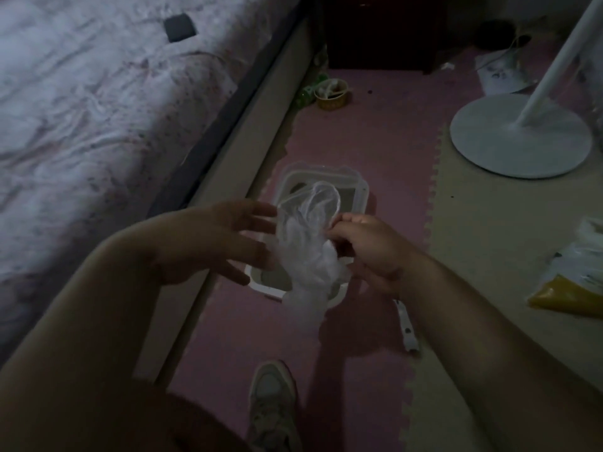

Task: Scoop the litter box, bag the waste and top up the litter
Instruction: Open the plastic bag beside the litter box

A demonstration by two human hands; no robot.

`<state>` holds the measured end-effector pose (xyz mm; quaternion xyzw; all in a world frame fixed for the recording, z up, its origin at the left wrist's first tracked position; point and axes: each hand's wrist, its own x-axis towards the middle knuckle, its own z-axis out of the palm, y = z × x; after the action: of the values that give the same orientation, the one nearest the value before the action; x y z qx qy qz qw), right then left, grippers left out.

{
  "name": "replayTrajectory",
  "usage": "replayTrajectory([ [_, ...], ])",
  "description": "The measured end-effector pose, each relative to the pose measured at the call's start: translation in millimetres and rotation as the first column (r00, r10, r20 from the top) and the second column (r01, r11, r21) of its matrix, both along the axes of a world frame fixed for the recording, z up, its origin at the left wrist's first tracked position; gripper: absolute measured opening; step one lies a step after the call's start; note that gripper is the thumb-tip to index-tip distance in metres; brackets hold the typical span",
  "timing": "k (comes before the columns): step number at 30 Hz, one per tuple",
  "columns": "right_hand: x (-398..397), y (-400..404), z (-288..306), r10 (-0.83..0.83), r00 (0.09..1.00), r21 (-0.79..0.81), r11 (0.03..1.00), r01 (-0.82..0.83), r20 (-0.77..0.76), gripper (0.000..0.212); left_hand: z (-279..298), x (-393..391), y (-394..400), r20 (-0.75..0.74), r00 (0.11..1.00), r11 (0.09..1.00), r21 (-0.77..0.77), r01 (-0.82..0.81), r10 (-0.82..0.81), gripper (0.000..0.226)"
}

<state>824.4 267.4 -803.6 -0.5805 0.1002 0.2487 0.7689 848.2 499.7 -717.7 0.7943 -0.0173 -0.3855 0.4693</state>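
Observation:
My right hand (367, 247) pinches a thin clear plastic glove or bag (306, 243), and its open mouth points up and away from me. My left hand (215, 239) hovers just left of it with fingers spread and straight, fingertips close to the plastic. Below both hands a small white-rimmed litter box (354, 190) lies on the pink foam mat, partly hidden by the plastic. A white scoop handle (406, 327) lies on the mat to the right of the box. A yellow and white litter bag (574, 282) sits at the right edge.
A bed (98, 109) with a pale cover runs along the left. A white fan base (518, 135) and pole stand at the right. A yellow bowl (332, 94) sits near a dark cabinet (381, 34) at the back. My shoe (272, 406) is on the mat.

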Motion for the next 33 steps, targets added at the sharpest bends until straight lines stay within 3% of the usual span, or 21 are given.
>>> replayTrajectory([
  [2,-0.9,6.0,-2.0,-0.031,0.999,0.033,0.999,0.032,-0.013,0.022,3.9,2.1,3.4,-0.065,0.998,0.996,-0.094,-0.006,0.000,0.093],
  [7,-2.4,23.4,-4.9,-0.060,0.991,0.130,0.989,0.076,-0.120,0.028,-15.3,7.2,-11.5,0.000,0.989,0.989,0.007,-0.147,0.148,0.039],
  [12,3.6,23.7,-11.4,-0.045,0.976,0.227,0.969,0.093,-0.211,0.038,-23.7,12.4,-7.4,0.078,0.992,0.992,0.073,-0.100,0.094,0.051],
  [15,4.2,20.7,-13.8,-0.028,0.975,0.181,0.981,0.068,-0.219,0.055,-22.7,13.1,-7.2,0.176,0.981,0.987,0.128,-0.099,0.076,0.029],
  [18,2.7,23.5,-10.4,0.016,0.989,0.108,0.994,0.000,-0.150,0.046,-18.9,12.6,-10.4,0.297,0.951,0.974,0.179,-0.141,0.084,0.013],
  [21,2.5,30.1,-7.7,-0.008,0.998,0.070,0.997,0.012,-0.063,0.023,-18.6,10.9,-11.0,0.422,0.905,0.918,0.377,-0.124,-0.051,0.033],
  [23,4.8,33.7,-5.2,-0.024,0.999,0.094,0.995,0.028,-0.047,0.023,-18.6,9.9,-6.5,0.634,0.714,0.832,0.539,-0.131,-0.298,0.052],
  [24,6.5,35.1,-4.0,-0.024,0.998,0.125,0.992,0.030,-0.054,0.024,-15.4,7.8,-5.5,0.719,0.599,0.862,0.499,-0.091,-0.353,0.060],
  [26,9.3,39.0,-1.8,-0.006,0.997,0.178,0.984,0.019,-0.071,0.025,-3.8,-2.4,-5.0,0.790,0.505,0.931,0.355,0.086,-0.348,0.070],
  [28,12.2,42.5,0.7,0.009,0.991,0.264,0.964,0.026,-0.130,0.027,1.6,-12.0,-5.1,0.772,0.501,0.920,0.345,0.186,-0.391,0.079],
  [31,14.0,45.9,6.0,0.117,0.968,0.437,0.900,-0.010,-0.220,0.030,-0.5,-19.5,-6.5,0.632,0.596,0.855,0.476,0.205,-0.495,0.102],
  [33,14.5,45.9,8.2,0.182,0.967,0.470,0.879,-0.078,-0.180,0.023,-5.6,-17.3,-3.7,0.587,0.624,0.831,0.519,0.200,-0.516,0.095],
])
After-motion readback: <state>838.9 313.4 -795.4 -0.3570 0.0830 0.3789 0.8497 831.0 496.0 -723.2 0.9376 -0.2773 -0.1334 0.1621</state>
